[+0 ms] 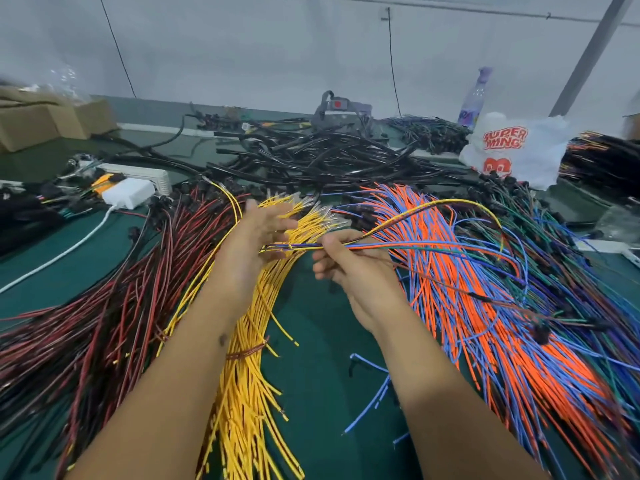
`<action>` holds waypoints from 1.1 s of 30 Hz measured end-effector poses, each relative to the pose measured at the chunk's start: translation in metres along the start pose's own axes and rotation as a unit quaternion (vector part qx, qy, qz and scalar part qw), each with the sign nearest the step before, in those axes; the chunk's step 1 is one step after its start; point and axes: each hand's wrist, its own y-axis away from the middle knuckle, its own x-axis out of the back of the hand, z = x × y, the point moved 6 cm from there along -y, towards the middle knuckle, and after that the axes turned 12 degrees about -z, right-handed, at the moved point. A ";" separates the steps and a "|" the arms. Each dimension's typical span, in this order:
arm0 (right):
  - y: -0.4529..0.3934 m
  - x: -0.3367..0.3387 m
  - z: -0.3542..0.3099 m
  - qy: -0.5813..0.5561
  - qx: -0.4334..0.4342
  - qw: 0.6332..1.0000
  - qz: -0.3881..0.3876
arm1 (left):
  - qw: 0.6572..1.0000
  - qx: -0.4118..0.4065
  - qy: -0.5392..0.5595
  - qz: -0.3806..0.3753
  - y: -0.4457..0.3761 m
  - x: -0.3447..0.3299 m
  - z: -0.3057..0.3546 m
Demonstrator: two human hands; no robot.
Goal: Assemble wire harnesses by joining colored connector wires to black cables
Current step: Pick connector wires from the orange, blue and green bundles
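We read red letters, "SUPER MING", on a white plastic bag (512,150) that sits at the far right of the green table (311,323); below the words the bag carries a red printed figure whose details we cannot make out. A clear bottle (475,98) with a purple label stands behind the bag, but its print is too blurred for us to read. We find no other legible text.
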 end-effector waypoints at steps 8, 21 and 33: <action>0.003 -0.015 -0.001 0.002 -0.020 0.998 -0.053 | 0.980 -0.060 0.184 -0.041 0.012 0.002 -0.001; 0.005 -0.001 -0.007 0.046 0.024 0.998 0.020 | 0.994 -0.009 0.077 -0.084 0.014 -0.017 -0.011; 0.003 0.000 -0.005 -0.019 0.053 0.998 0.022 | 0.967 -0.002 0.254 -0.007 0.014 -0.004 -0.017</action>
